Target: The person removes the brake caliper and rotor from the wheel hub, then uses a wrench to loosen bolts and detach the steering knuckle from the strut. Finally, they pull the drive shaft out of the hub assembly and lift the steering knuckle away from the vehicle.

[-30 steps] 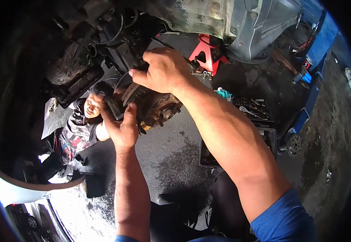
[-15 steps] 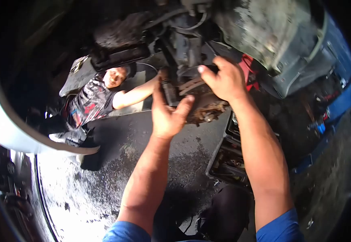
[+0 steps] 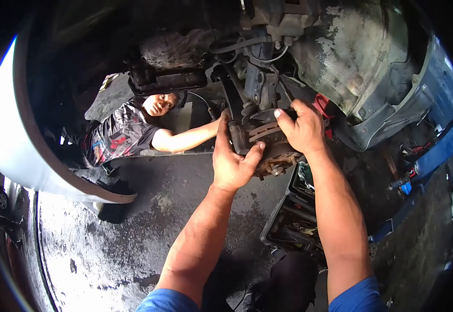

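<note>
Just above frame centre, under the wheel arch, gripping the brake: left hand [image 3: 231,164] closed on the dark caliper [image 3: 237,136] from below, thumb pressed toward the rusty hub [image 3: 276,165]; right hand [image 3: 302,130] clamped over the disc [image 3: 264,131] from the right, fingers curled. Upper left, lying under the car, a co-worker [image 3: 125,134], one arm stretched toward the caliper. Lower right, an open tool tray [image 3: 289,229].

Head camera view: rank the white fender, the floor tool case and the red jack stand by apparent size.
Largest: white fender.
Then tool case.
Smallest: red jack stand, partly hidden behind the right hand, so unsure.
</note>
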`<state>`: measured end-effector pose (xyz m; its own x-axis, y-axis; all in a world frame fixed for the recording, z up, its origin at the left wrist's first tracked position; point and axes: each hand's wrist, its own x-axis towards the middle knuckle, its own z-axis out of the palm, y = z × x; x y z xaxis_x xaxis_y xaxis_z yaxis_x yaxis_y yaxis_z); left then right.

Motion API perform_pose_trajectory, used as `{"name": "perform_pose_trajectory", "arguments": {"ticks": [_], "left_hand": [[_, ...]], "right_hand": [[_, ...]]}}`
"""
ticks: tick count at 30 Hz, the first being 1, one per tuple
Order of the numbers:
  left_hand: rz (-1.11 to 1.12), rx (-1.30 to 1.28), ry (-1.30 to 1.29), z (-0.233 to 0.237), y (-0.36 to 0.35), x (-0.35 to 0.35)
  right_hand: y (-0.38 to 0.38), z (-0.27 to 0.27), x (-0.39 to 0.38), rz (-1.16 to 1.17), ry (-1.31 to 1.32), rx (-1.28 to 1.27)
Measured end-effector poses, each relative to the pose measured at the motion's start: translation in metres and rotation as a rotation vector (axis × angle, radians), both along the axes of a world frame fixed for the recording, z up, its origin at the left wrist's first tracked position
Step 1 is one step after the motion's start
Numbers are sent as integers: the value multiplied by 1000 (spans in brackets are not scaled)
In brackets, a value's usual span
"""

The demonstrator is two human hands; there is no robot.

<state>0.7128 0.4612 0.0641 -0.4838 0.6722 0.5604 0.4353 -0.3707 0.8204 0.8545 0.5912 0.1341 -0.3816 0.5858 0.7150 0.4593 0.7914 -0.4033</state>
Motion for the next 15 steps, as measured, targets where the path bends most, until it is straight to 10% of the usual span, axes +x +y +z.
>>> {"name": "perform_pose_trajectory", "arguments": {"ticks": [15], "left_hand": [[-27,-24,-74,0,-3,4]], "right_hand": [[-2,2,3,18,10,-8]]}}
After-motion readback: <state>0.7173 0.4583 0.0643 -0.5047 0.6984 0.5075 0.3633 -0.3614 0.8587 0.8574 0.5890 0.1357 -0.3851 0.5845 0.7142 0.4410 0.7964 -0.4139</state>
